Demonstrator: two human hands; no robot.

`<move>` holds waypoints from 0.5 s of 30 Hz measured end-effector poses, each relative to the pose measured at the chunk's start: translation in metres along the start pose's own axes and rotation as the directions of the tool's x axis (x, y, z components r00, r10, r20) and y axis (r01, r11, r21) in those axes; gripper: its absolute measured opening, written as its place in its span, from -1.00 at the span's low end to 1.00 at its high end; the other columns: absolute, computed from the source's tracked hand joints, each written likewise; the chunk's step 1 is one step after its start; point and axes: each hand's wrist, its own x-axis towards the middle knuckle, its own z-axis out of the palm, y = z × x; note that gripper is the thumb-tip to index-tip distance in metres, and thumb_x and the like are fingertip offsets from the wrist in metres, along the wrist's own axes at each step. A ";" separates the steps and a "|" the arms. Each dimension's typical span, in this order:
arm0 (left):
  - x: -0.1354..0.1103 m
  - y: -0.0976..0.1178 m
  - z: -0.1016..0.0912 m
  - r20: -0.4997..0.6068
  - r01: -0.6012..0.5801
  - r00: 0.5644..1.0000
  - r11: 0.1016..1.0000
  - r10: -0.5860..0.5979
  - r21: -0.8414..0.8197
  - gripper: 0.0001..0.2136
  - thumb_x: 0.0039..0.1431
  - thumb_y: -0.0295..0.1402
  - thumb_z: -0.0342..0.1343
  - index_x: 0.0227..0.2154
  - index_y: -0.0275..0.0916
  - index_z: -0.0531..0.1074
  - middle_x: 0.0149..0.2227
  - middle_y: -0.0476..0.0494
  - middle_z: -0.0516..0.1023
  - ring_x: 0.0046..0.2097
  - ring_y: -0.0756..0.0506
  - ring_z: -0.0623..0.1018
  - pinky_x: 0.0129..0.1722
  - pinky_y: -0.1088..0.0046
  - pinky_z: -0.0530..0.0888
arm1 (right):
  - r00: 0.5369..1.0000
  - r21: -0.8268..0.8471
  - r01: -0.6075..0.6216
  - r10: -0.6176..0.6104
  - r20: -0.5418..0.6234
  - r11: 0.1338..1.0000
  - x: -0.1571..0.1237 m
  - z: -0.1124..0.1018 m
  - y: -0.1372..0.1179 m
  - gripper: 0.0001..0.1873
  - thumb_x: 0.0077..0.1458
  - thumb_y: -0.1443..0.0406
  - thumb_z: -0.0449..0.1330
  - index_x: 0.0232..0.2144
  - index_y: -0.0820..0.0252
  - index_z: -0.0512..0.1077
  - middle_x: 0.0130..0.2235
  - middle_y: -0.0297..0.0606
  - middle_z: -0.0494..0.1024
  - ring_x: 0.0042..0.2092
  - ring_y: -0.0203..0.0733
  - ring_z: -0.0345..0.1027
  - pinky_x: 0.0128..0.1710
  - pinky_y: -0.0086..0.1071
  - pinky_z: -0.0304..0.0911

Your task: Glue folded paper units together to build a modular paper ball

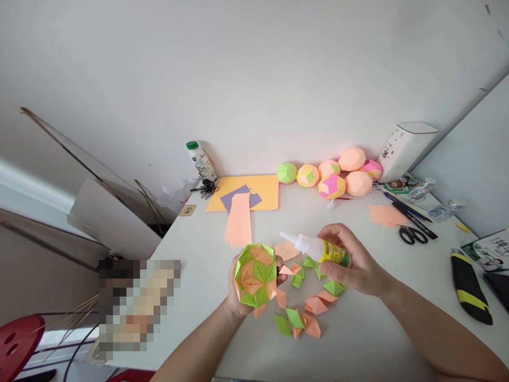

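My left hand (238,297) cups a partly built paper ball (256,274) made of green and orange folded pieces, held just above the white table (369,339). My right hand (350,262) grips a small glue bottle (318,248) with a yellow label, its white nozzle pointing left toward the ball. Several loose green and orange folded paper units (308,307) lie on the table between and below my hands.
Finished paper balls (338,175) line the wall at the back, next to a white box (405,148). Yellow, purple and peach paper sheets (242,204), keys and a bottle (201,162) sit back left. Scissors (413,233), pens and a black-yellow knife (469,286) lie right.
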 end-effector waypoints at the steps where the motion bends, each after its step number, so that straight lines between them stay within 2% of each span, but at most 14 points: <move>1: 0.000 0.000 0.001 0.001 0.001 1.000 1.000 -0.001 -0.003 -0.65 0.00 -0.10 0.03 -0.33 -0.29 0.49 -0.36 -0.22 0.47 -0.23 -0.17 0.47 -0.24 0.27 0.46 | 1.000 -0.009 -0.017 0.016 -0.016 1.000 -0.001 0.000 -0.001 -0.68 0.07 0.24 0.21 -0.15 0.06 0.19 -0.32 -0.32 0.32 -0.38 -0.29 0.22 -0.49 -0.47 0.22; 5: -0.001 -0.002 0.003 0.010 0.001 1.000 1.000 -0.001 -0.014 -0.59 0.10 -0.07 -0.08 -0.34 -0.32 0.50 -0.33 -0.25 0.50 -0.21 -0.16 0.48 -0.11 0.20 0.44 | 0.999 -0.036 0.027 -0.028 -0.040 0.999 0.000 0.000 -0.003 -0.71 0.04 0.26 0.24 -0.21 0.08 0.24 -0.37 -0.34 0.35 -0.40 -0.29 0.25 -0.48 -0.47 0.23; 10: -0.003 -0.004 0.003 0.026 -0.009 1.000 1.000 0.010 -0.028 -0.51 0.13 -0.05 -0.15 -0.28 -0.37 0.51 -0.28 -0.29 0.53 -0.15 -0.18 0.49 0.02 0.19 0.37 | 0.971 -0.077 0.119 -0.132 -0.198 0.990 0.002 0.003 -0.004 -0.77 0.02 0.28 0.24 -0.24 0.09 0.32 -0.40 -0.37 0.36 -0.49 -0.35 0.22 -0.57 -0.50 0.15; 15: -0.004 -0.007 0.001 -0.003 -0.006 1.000 1.000 0.007 0.017 -0.45 0.17 -0.04 -0.19 -0.20 -0.43 0.50 -0.21 -0.36 0.54 -0.10 -0.24 0.50 0.08 0.12 0.31 | 0.953 -0.214 0.133 -0.184 -0.242 0.968 0.002 0.006 -0.006 -0.83 -0.01 0.31 0.23 -0.34 0.12 0.30 -0.52 -0.43 0.34 -0.56 -0.35 0.18 -0.59 -0.48 0.13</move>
